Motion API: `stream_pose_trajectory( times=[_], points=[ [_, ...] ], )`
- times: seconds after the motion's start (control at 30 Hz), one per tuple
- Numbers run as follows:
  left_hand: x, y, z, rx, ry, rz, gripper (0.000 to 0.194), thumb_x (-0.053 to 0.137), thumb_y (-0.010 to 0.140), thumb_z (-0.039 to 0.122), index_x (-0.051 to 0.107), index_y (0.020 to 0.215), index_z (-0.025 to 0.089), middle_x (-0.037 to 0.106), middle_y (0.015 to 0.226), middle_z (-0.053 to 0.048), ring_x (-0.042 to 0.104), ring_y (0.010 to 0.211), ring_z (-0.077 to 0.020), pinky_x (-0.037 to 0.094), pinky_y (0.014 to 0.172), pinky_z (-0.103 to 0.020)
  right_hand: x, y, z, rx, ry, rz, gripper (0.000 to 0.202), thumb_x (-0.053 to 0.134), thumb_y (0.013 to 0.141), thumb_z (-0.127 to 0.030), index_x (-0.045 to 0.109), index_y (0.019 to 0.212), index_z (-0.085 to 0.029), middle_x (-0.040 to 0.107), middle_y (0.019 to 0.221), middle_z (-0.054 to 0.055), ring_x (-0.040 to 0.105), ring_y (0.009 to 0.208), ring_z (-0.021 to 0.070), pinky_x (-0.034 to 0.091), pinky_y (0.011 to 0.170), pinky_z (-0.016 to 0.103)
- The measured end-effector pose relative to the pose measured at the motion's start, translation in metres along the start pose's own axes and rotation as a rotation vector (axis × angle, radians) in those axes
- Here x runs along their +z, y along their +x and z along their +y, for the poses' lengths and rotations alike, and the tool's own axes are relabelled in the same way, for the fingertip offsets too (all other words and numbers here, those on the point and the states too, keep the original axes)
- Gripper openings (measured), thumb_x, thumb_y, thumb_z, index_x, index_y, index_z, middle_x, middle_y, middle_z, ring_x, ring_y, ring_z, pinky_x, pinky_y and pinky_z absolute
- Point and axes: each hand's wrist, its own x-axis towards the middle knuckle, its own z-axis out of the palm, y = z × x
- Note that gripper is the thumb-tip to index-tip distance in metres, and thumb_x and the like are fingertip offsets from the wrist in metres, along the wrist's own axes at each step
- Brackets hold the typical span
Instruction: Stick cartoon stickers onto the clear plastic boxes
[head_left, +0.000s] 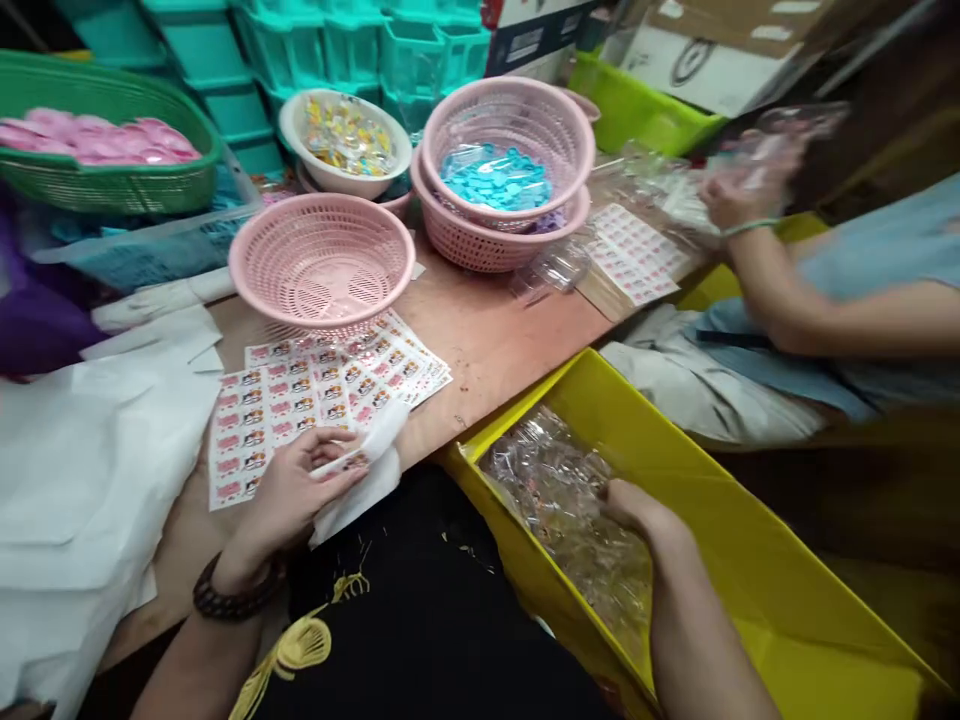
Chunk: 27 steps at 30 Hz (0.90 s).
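Wooden worktable (487, 340), sticker sheets (277, 410), pink baskets (315, 265), turquoise bins (352, 55) behind

One bowl (337, 180), one green basket (112, 190), at least three pink baskets (319, 275) and three sticker sheets (277, 395)

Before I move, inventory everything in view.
Bins: many, teal, back.
Green basket: one, green, back left.
Pink pieces: many, pink, green basket.
Clear tub: one, clear, below green basket.
Purple item: one, purple, left.
White bowl: one, white, back.
Packets: many, mostly yellow, white bowl.
Pink baskets: at least three, pink, middle.
Blue pieces: many, blue, one pink basket.
Lime bin: one, lime, back right.
Cartons: several, white and brown, back right.
Table: one, brown, centre.
Printed sheets: several, white and pink, table.
White sheets: pile, white, left.
Yellow box: one, yellow, lower right.
Clear packages: many, clear, yellow box.
Co-worker: one, blue clothing, right.
Left hand: one, grip on white paper.
Right hand: one, inside yellow box.
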Motion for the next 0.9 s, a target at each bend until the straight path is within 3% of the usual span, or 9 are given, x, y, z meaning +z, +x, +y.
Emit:
stream_pose_trajectory(
  times=[0.1, 0.2, 0.27, 0.3, 0.43, 0.53, 0.6, 0.73, 0.9],
  points=[
    [0.005, 0.002, 0.014, -0.026, 0.013, -0.086, 0.044, 0.083, 0.068, 0.041, 0.071, 0.103, 0.019, 0.068, 0.064, 0.002, 0.069, 0.066, -0.0172, 0.058, 0.066, -0.028, -0.02, -0.004, -0.031, -0.222, 0.039, 0.151, 0.033, 0.065, 0.082, -0.021, 0.074, 0.114, -0.016, 0.075, 0.109, 0.02, 0.072, 0.101, 0.0321, 0.056, 0.087, 0.045],
    [0.01, 0.003, 0.027, 0.011, 0.022, -0.204, 0.045, 0.083, 0.07, 0.038, 0.07, 0.108, 0.02, 0.069, 0.063, 0.003, 0.069, 0.063, -0.0164, 0.054, 0.06, -0.025, -0.041, -0.017, -0.095, -0.854, 0.267, 0.409, 0.045, 0.062, 0.092, -0.034, 0.061, 0.135, -0.02, 0.066, 0.131, 0.016, 0.063, 0.121, 0.0289, 0.049, 0.104, 0.048],
    [0.011, 0.002, 0.033, 0.03, -0.012, -0.261, 0.044, 0.083, 0.072, 0.038, 0.068, 0.11, 0.019, 0.071, 0.065, 0.003, 0.069, 0.062, -0.0155, 0.054, 0.059, -0.024, -0.047, -0.026, -0.145, -1.234, 0.329, 0.327, 0.048, 0.07, 0.088, -0.039, 0.063, 0.131, -0.019, 0.069, 0.127, 0.015, 0.063, 0.118, 0.0284, 0.049, 0.102, 0.047],
    [0.011, 0.001, 0.033, 0.023, -0.056, -0.261, 0.043, 0.082, 0.074, 0.039, 0.068, 0.109, 0.019, 0.072, 0.067, 0.002, 0.069, 0.062, -0.0151, 0.054, 0.06, -0.024, -0.048, -0.029, -0.167, -1.315, 0.335, 0.237, 0.04, 0.073, 0.087, -0.035, 0.067, 0.123, -0.019, 0.074, 0.115, 0.012, 0.067, 0.108, 0.0262, 0.051, 0.097, 0.044],
    [0.005, -0.003, 0.02, -0.034, -0.294, -0.072, 0.053, 0.086, 0.069, 0.041, 0.067, 0.112, 0.017, 0.076, 0.076, -0.002, 0.07, 0.065, -0.0145, 0.056, 0.063, -0.024, -0.045, -0.025, -0.219, -1.178, 0.453, -0.053, 0.008, 0.075, 0.084, -0.022, 0.071, 0.09, -0.018, 0.075, 0.081, 0.001, 0.067, 0.073, 0.0152, 0.051, 0.071, 0.028],
    [0.003, -0.004, 0.006, -0.067, -0.404, 0.035, 0.052, 0.088, 0.067, 0.044, 0.073, 0.107, 0.015, 0.076, 0.077, -0.003, 0.068, 0.066, -0.0141, 0.056, 0.062, -0.025, -0.043, -0.017, -0.225, -1.09, 0.479, -0.159, 0.014, 0.076, 0.084, -0.03, 0.071, 0.089, -0.018, 0.073, 0.077, -0.001, 0.065, 0.067, 0.0142, 0.048, 0.061, 0.025],
    [0.004, -0.002, 0.0, -0.082, -0.441, 0.043, 0.047, 0.085, 0.069, 0.049, 0.077, 0.1, 0.015, 0.077, 0.081, -0.006, 0.068, 0.068, -0.0155, 0.056, 0.063, -0.026, -0.042, -0.013, -0.225, -1.119, 0.46, -0.164, 0.018, 0.074, 0.086, -0.035, 0.073, 0.094, -0.019, 0.075, 0.082, 0.001, 0.068, 0.073, 0.0161, 0.052, 0.066, 0.028],
    [0.004, 0.004, -0.003, -0.01, -0.271, 0.088, 0.038, 0.079, 0.075, 0.052, 0.078, 0.084, 0.015, 0.074, 0.076, -0.005, 0.064, 0.069, -0.0162, 0.051, 0.062, -0.025, -0.034, -0.014, -0.226, -1.207, 0.376, 0.169, 0.013, 0.069, 0.091, -0.036, 0.075, 0.094, -0.025, 0.079, 0.095, 0.003, 0.071, 0.091, 0.0214, 0.047, 0.101, 0.052],
    [0.011, 0.008, -0.006, 0.02, -0.068, 0.197, 0.047, 0.075, 0.076, 0.056, 0.06, 0.054, 0.016, 0.05, 0.049, 0.004, 0.045, 0.05, -0.0096, 0.037, 0.049, -0.022, -0.014, -0.021, -0.229, -1.216, 0.224, 0.675, 0.012, 0.065, 0.095, -0.034, 0.076, 0.096, -0.032, 0.076, 0.118, 0.003, 0.066, 0.104, 0.0253, 0.021, 0.114, 0.073]
  ],
)
